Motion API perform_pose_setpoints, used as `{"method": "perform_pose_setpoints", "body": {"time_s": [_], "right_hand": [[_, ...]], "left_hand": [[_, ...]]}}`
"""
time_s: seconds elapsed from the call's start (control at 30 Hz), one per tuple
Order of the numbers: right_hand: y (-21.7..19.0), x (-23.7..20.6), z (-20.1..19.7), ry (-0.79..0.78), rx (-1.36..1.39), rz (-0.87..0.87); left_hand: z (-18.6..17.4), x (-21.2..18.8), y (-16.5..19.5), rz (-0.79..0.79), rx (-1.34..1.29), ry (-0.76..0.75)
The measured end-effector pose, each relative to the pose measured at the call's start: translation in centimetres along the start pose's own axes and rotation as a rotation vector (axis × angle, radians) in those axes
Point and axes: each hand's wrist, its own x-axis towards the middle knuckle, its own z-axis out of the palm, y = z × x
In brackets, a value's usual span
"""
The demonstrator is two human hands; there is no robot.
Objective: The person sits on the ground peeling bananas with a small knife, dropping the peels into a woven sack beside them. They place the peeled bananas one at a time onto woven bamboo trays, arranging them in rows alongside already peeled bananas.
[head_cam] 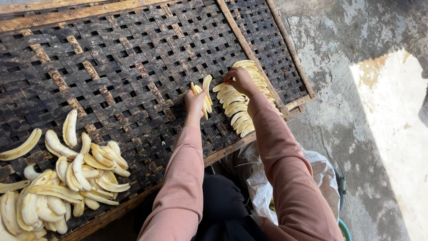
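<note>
My left hand grips a few long banana slices upright above the dark woven bamboo tray. My right hand presses down on a neat row of overlapping banana slices laid along the tray's right edge, fingertips on a slice near the row's top. Both arms wear pink sleeves.
A loose heap of peeled, sliced bananas lies at the tray's lower left. A wooden frame borders the tray. A white sack sits by my legs, and rough concrete floor lies to the right.
</note>
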Motion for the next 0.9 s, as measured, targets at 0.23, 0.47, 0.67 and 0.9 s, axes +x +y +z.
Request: {"method": "perform_pose_setpoints", "body": {"time_s": [0.23, 0.47, 0.67, 0.9], "right_hand": [[-1.0, 1.7, 0.4, -0.266, 0.971, 0.247], [1.2, 3.2, 2.4, -0.017, 0.781, 0.259], [0.4, 1.8, 1.4, 0.205, 0.097, 0.052], [-3.6, 2.7, 1.0, -0.324, 0.959, 0.107]], "left_hand": [[0.5, 0.6, -0.5, 0.034, 0.222, -0.088], [0.1, 0.9, 1.0, -0.077, 0.034, 0.163], [-0.1, 2.4, 0.5, -0.063, -0.381, 0.109], [0.7, 1.9, -0.1, -0.245, -0.499, -0.032]]}}
